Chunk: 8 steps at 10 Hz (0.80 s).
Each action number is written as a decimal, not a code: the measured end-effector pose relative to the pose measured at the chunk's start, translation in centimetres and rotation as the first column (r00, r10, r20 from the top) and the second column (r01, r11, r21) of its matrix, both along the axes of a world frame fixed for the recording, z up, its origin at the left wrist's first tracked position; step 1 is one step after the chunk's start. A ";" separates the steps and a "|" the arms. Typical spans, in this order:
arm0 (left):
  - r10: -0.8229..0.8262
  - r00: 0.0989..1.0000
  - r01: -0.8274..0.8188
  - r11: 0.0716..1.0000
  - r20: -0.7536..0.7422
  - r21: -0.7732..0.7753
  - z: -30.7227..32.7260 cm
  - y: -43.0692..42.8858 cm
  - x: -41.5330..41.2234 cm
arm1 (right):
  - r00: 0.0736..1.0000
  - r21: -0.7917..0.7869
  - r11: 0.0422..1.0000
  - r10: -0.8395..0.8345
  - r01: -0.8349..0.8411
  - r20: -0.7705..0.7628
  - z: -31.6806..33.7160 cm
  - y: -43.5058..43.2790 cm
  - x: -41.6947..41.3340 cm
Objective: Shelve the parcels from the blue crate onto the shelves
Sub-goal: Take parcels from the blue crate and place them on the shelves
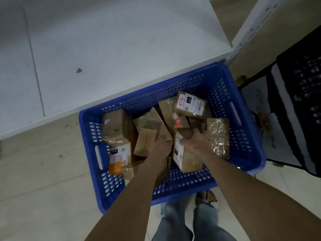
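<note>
Lift both parcels straight up out of the blue crate [217, 80] (their neighbours lean close). Your left hand [160, 145] seems curled round a small brown box [145, 142] mid-crate. Your right hand [194, 139] grips the white-labelled parcel [186, 159] by its top, both arms reaching down.

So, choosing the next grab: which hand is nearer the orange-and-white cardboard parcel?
Left. The left hand sits just right of the orange-and-white parcel; the right hand is farther right.
</note>
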<state>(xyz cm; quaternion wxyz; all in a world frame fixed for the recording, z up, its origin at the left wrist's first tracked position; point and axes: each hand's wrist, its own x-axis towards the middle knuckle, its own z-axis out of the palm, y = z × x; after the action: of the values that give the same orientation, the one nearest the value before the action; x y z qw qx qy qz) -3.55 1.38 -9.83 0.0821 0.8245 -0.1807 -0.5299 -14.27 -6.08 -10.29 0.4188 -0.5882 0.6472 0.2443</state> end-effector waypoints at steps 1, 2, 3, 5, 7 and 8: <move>0.092 0.989 -0.080 0.992 0.119 -0.098 5.9 -0.5 2.2 | 0.932 -0.003 0.974 -0.216 0.227 0.290 3.6 -1.0 1.6; 0.219 0.965 -0.200 0.971 0.146 -0.133 10.8 -0.4 4.2 | 0.825 0.016 0.933 -0.325 0.359 0.462 8.9 -2.0 3.5; 0.323 0.929 -0.279 0.932 0.182 -0.229 16.5 -0.5 6.5 | 0.722 0.097 0.894 -0.413 0.437 0.555 15.1 -2.7 5.2; 0.471 0.879 -0.439 0.861 0.074 -0.257 28.1 0.0 8.7 | 0.551 0.217 0.825 -0.520 0.522 0.653 26.5 -2.4 7.3; 0.619 0.751 -0.657 0.737 -0.229 -0.162 35.1 2.6 7.9 | 0.400 0.377 0.701 -0.677 0.606 0.618 34.1 -1.0 7.7; 0.649 0.616 -0.760 0.638 -0.446 -0.122 38.0 3.8 6.5 | 0.426 0.386 0.717 -0.671 0.581 0.607 37.0 0.0 7.6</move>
<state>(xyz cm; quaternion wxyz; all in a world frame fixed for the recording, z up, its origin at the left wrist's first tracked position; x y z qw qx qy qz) 2.98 5.18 28.21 0.4412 0.6927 0.1028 -0.5612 -6.69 -6.07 26.76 0.7279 -0.3246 0.5877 -0.1390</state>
